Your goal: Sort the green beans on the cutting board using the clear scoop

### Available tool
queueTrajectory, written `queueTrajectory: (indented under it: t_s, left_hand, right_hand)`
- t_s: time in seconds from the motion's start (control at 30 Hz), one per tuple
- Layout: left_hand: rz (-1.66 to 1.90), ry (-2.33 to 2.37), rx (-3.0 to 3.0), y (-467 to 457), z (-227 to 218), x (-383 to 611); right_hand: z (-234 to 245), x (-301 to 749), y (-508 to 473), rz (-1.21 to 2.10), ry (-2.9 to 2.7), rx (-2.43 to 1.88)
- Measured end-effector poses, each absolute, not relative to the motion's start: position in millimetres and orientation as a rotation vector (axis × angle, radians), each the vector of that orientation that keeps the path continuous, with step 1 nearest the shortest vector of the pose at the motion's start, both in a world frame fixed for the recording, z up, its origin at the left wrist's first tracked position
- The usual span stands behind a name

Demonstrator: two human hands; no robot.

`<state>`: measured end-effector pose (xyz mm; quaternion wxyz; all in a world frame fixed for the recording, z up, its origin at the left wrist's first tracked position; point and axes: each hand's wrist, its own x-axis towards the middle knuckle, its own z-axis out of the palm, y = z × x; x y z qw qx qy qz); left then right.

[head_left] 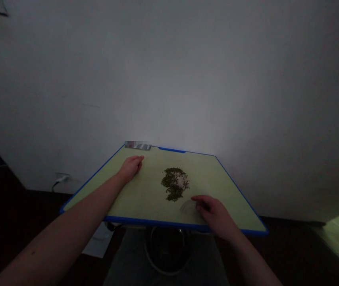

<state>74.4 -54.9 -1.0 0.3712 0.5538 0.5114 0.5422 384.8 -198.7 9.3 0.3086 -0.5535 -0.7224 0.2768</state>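
Observation:
My right hand [212, 212], near the front of the table at right, is closed on a curved clear plastic piece [189, 205]; its full shape is hard to make out in the dim light. Just beyond that piece lies a loose pile of small green-brown beans [169, 179], with a patch of whitish grains [181, 181] on its right side. To the left of the pile, my left hand [130, 169] rests on the tabletop, its fingers curled in and the index finger pointing forward. I see nothing held in it, though the palm side is hidden.
The pale yellow-green table [214, 178] has a blue edge and stands against a grey wall [187, 79]. A flat item with a blurred face [138, 145] lies at its far left corner. Below the front edge is a round dark pot [168, 250]. A plug [62, 178] sits in the wall.

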Motion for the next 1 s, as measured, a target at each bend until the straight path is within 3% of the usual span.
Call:
queueTrajectory:
  t_s: [0.53,1.0]
  left_hand:
    - [1.37,1.348,1.462,-55,0,79]
    - [1.393,1.322,1.442,-49,-8,75]
  right_hand:
    - [-3,390,-179,0.344,-1.742,-1.542]
    - [-12,391,-168,0.522,-1.731,-1.455]
